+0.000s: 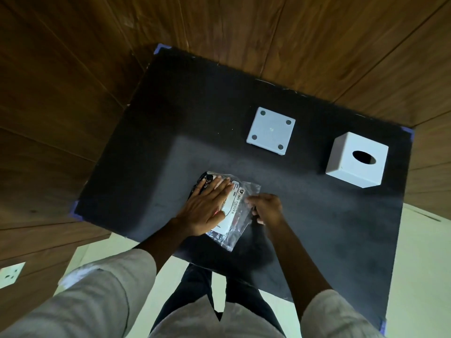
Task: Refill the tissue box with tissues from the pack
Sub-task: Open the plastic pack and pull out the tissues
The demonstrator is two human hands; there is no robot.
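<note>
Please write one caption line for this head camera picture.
Left hand presses tissue pack; right hand pinches its wrapper.

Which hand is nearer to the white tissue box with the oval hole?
Right. The right hand pinches the tissue pack's edge, nearer the tissue box; the left hand lies flat on the pack, farther away.

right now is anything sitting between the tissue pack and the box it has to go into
Nothing visible does. The tissue pack lies under the left hand, with the right hand at its edge. The dark table between it and the tissue box is bare. The white base plate sits off that line, further back.
</note>
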